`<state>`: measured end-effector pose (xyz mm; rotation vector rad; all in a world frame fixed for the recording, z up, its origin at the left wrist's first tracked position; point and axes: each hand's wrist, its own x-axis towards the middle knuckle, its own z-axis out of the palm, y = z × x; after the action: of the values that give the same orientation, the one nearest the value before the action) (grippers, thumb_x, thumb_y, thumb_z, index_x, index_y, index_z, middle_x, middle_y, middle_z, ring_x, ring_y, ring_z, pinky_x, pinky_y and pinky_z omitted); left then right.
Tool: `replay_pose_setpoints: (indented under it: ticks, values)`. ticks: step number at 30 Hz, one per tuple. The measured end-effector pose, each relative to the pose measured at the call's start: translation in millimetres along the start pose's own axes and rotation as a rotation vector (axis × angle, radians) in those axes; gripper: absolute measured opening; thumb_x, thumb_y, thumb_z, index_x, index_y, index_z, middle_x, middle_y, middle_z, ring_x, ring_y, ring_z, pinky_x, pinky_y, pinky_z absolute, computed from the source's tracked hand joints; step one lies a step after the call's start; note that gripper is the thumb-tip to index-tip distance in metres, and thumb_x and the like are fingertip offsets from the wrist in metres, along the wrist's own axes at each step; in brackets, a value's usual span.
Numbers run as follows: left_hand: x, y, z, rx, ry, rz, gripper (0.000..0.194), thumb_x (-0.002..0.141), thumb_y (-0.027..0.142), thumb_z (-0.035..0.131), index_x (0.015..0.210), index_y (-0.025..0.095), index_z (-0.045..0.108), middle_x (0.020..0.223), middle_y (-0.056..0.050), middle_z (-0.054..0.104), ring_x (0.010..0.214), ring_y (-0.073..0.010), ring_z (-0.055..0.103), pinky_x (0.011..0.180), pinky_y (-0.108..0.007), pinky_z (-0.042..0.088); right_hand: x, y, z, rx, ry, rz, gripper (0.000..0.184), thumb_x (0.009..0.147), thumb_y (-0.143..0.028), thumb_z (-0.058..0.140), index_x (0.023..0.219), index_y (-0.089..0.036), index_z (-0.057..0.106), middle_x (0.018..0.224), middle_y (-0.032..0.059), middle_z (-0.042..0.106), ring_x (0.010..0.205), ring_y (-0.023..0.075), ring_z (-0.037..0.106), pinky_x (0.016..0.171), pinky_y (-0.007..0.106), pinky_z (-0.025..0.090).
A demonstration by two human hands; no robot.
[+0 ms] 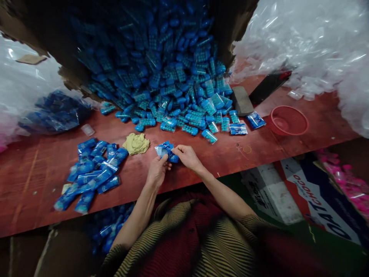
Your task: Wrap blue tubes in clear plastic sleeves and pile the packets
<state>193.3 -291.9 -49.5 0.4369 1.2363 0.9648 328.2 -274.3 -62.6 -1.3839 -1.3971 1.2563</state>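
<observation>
In front of my body, my left hand (158,168) pinches a small bunch of blue printed plastic wrappers (165,147) from below. My right hand (188,156) has its thumb and fingers closed on the right edge of the same wrappers. A large heap of blue-capped clear containers (178,104) filled with turquoise pellets spills from a torn cardboard box (69,77) beyond my hands. To the left lies a pile of blue wrapped packs (92,169). A crumpled yellow-green cloth (136,144) rests just left of my hands.
On the red table (230,154) stand a red plastic basket (289,120), a grey block (242,100) and flat blue packets (238,129). Bags of clear plastic pieces (311,42) line the right. Below the edge are cartons (317,196) and pink pieces (346,177).
</observation>
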Motion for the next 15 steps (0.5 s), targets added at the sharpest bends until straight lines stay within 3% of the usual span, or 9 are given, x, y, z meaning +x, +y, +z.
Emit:
replay_pose_setpoints:
  ticks: [5,10,15]
  values:
    - [-2.3,-1.0,7.0,-0.123,0.030,-0.036,0.038,0.049,0.035,0.082,0.069,0.013,0.059,0.049,0.003,0.057,0.040,-0.0065,0.048,0.036,-0.017,0.033,-4.8,-1.9,1.8,0.149,-0.042,0.087,0.029,0.077,-0.044,0.052,0.083,-0.017,0.058,0.069,-0.0027,0.056,0.061,0.0100,0.049,0.057,0.022,0.039]
    - [-5.4,-1.2,8.4,-0.104,-0.035,-0.030,0.037,0.049,0.032,0.083,0.072,0.012,0.061,0.055,0.001,0.061,0.041,-0.0067,0.049,0.036,-0.018,0.033,-4.7,0.0,3.3,0.060,-0.002,0.138,0.024,0.074,-0.038,0.055,0.064,-0.016,0.054,0.059,-0.0035,0.052,0.056,0.0096,0.046,0.052,0.021,0.035]
    - [-4.1,-4.4,7.4,-0.131,0.033,-0.034,0.031,0.061,0.035,0.077,0.065,0.012,0.057,0.051,0.000,0.057,0.040,-0.0067,0.047,0.035,-0.017,0.031,-7.5,-3.5,10.0,0.064,-0.010,0.128,0.035,0.083,-0.043,0.045,0.060,-0.017,0.052,0.054,-0.0026,0.052,0.051,0.0099,0.048,0.051,0.021,0.036]
